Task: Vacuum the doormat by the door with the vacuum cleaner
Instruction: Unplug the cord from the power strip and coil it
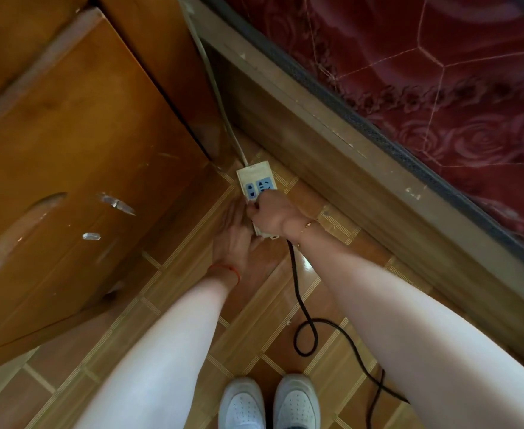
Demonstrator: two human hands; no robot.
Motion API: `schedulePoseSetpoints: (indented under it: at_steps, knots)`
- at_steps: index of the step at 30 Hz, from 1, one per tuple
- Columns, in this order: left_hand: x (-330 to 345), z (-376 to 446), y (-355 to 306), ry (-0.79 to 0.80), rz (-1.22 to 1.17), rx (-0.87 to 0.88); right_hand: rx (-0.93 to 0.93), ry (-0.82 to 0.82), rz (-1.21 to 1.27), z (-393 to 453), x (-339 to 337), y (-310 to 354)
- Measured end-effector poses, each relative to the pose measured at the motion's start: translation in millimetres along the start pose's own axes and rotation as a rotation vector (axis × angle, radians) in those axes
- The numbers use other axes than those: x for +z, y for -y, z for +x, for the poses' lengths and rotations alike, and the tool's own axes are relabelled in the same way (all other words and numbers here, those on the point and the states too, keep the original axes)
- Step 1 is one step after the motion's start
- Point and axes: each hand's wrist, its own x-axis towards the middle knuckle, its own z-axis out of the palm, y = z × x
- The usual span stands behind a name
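A white power strip (256,178) with blue sockets lies on the tiled floor between a wooden cabinet and a bed frame. My left hand (234,235) lies flat beside the strip's left edge, fingers straight, touching it. My right hand (273,213) is curled over the strip's near end, gripping a plug that its fingers hide. A black cord (304,308) runs from under that hand, loops on the floor and leaves at the bottom right. Neither the vacuum cleaner nor the doormat is in view.
A wooden cabinet (68,181) fills the left. A wooden bed frame (362,187) with a dark red quilted mattress (455,88) runs along the right. The strip's pale cable (220,100) goes up into the gap. My white shoes (270,404) stand at the bottom.
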Motion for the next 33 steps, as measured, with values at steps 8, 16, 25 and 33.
schedulePoseSetpoints:
  at_steps: [8,16,25,33]
  knots:
    - [-2.5,-39.3,-20.9,-0.279,-0.583,0.435,0.151,-0.108,0.288,-37.0,-19.3,-19.5]
    - [-24.1,-179.1,-73.8,0.013,-0.862,0.413,0.151,-0.077,0.434,-141.7,-46.5,-18.3]
    - [-23.5,-293.9,-99.4,-0.024,-0.453,0.561,0.176,-0.33,0.201,-290.3,-65.3,-55.4]
    - [7.0,-368.7,-115.0,-0.059,0.052,0.745,0.277,-0.339,0.271,-415.4,-46.3,-95.5]
